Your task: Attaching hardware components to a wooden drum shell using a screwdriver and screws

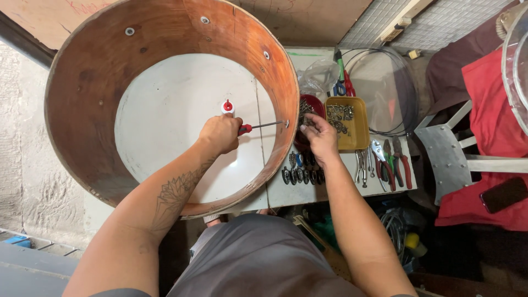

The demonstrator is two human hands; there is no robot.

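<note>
A large round wooden drum shell [82, 82] lies on a white table top [165, 104]. Inside the shell, my left hand [220, 133] grips a red-handled screwdriver [246, 129] whose shaft points right, its tip at the shell's inner wall [285, 123]. A small red and white part [227, 106] stands just behind that hand. Outside the shell, my right hand [320, 136] reaches over a dark red bowl [314, 104] of small metal parts, fingers pinched at the bowl's contents beside the shell's outer wall.
A yellow tray [357, 132] with metal hardware sits right of the bowl. Pliers and cutters [391, 163] lie along the table edge, and several dark metal lugs [300, 175] sit near it. A wire coil [385, 77], red cloth [487, 110] and a white stool [448, 148] are to the right.
</note>
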